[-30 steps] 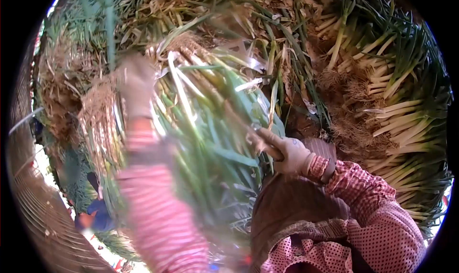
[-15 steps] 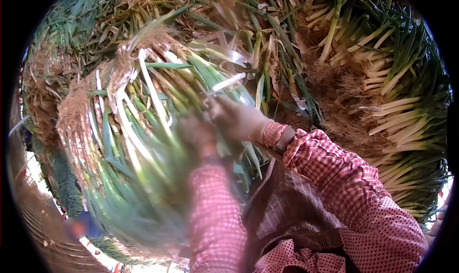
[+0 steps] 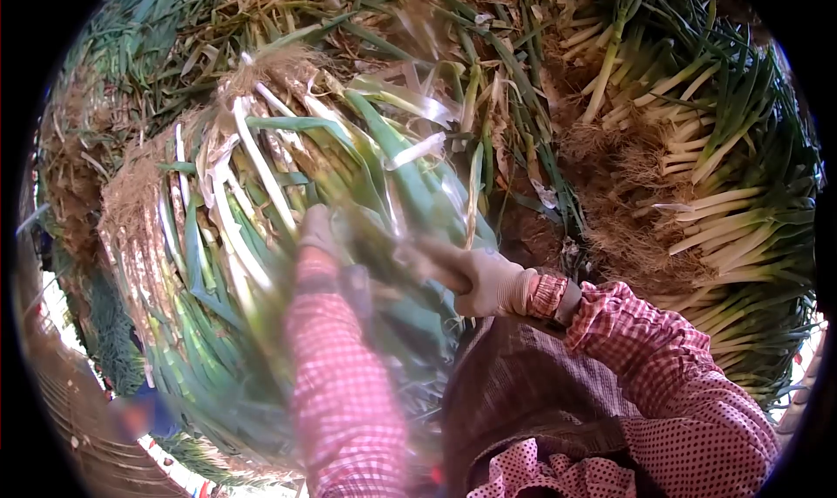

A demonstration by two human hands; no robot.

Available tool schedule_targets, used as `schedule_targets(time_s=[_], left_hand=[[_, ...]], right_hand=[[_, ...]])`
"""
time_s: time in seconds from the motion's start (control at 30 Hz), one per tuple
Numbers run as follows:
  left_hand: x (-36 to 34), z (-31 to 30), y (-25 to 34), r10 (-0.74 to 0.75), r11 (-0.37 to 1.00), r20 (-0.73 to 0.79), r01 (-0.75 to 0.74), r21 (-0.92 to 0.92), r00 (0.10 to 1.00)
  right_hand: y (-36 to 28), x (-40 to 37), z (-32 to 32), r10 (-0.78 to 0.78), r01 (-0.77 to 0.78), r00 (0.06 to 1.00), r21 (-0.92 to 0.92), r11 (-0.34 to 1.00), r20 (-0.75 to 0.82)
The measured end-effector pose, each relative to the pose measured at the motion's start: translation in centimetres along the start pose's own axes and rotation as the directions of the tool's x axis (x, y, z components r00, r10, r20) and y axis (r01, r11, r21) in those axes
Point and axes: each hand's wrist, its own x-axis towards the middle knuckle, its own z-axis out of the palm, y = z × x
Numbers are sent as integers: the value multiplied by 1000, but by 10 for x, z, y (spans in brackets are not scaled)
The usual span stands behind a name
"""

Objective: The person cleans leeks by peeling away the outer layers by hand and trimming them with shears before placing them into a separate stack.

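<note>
A big heap of green onions, with white stems, brown roots and long green leaves, spreads before me. My left hand, gloved and blurred by motion, is over the middle of this heap; its fingers are smeared. To its right, my gloved right hand is closed, with its fingers toward the left hand. A blurred greenish-brown streak lies between the two hands; I cannot make out what the right hand grips. Beneath and beside the hands are loose green leaves and a shiny clear plastic strip.
Along the right side lies a row of cleaner green onions, roots toward the middle. Dry leaf scraps cover the ground at the back. Dark patterned cloth covers my lap. A ridged brown surface is at lower left.
My hands have moved apart: the left one to the left and slightly up, the right one to the right and down toward my lap. Some leaves in the heap's middle have shifted.
</note>
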Motion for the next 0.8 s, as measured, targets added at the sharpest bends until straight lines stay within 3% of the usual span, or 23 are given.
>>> schedule_targets(time_s=[0.03,0.07,0.1,0.13,0.2,0.23,0.27,0.33,0.37,0.47,0.5,0.57,0.6,0.67,0.73,0.8], left_hand=[[17,-9,-16,62,994,6,-62,94,998],[43,-11,-33,-34,979,84,50,-199,996],[46,-2,-32,-129,869,160,189,-457,979],[45,1,-38,-122,815,183,204,-543,975],[19,7,-39,19,784,241,135,-606,970],[-3,11,-35,91,765,270,106,-635,959],[-16,13,-32,154,754,281,72,-653,947],[-21,12,-28,237,775,248,-29,-631,939],[-10,7,-28,263,827,181,-125,-548,947],[28,0,-25,375,899,1,-363,-246,927],[41,-8,-19,423,896,-56,-427,-126,904],[53,-34,19,354,879,128,-283,-385,926],[44,-47,53,307,752,384,25,-658,871],[18,-44,83,534,389,70,-172,-905,843],[13,-33,66,346,439,-145,-296,-848,927],[3,-8,36,146,498,-371,-392,-774,917]], right_hand=[[4,3,5,-35,36,999,32,999,-27],[8,7,9,-69,73,996,59,996,-59],[7,13,9,-106,110,991,54,992,-84],[7,16,8,-99,101,994,28,995,-49],[4,21,5,-81,82,996,-14,997,28],[-11,18,-2,56,-56,998,-19,998,-6],[-2,22,2,-10,9,1000,-21,1000,-26],[11,31,5,-151,149,986,-32,988,-70],[18,31,5,-93,94,996,-74,993,17],[22,44,3,-114,113,992,-31,993,-57],[12,50,-4,-66,66,998,5,998,20],[-3,63,-11,-64,65,997,-21,998,34],[-8,72,-13,-83,84,996,-53,995,19],[-16,90,-18,-116,113,993,-116,987,-20],[-23,107,-24,-136,126,989,-169,978,-49],[-31,120,-29,-154,134,985,-225,965,-72]])
